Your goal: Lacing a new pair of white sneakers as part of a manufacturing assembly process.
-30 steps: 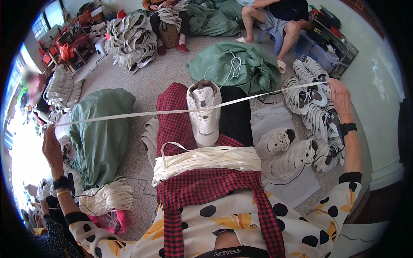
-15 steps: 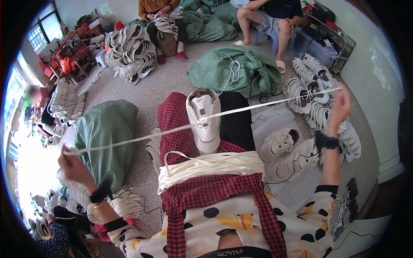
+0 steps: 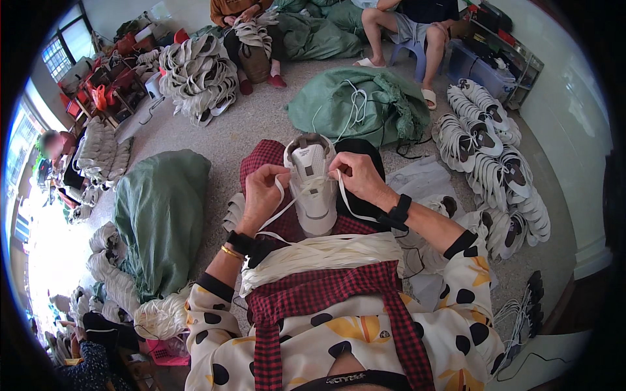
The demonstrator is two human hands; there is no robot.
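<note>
A white sneaker (image 3: 317, 208) rests between my knees, its toe pointing toward me. A flat white shoelace (image 3: 279, 212) runs through its lower eyelets. My left hand (image 3: 263, 192) pinches one side of the lace at the sneaker's left edge. On the opposite edge, my right hand (image 3: 357, 176) pinches the other side between thumb and fingers. Loose lengths of lace hang in loops below both hands. Across my lap, on a red-and-black checked apron (image 3: 326, 287), lies a thick bundle of cream laces (image 3: 323, 257).
Finished-looking sneakers stand at my right, partly behind my forearm. Stacked shoe uppers (image 3: 486, 146) fill the right side. Green sacks (image 3: 163, 215) lie left and ahead. Two people sit at the back, one handling uppers (image 3: 254, 32). A shelf (image 3: 515, 58) stands at the back right.
Both hands have come inward from wide apart, where they held the lace stretched across the sneaker. Now they are close at its two sides, and the lace hangs slack.
</note>
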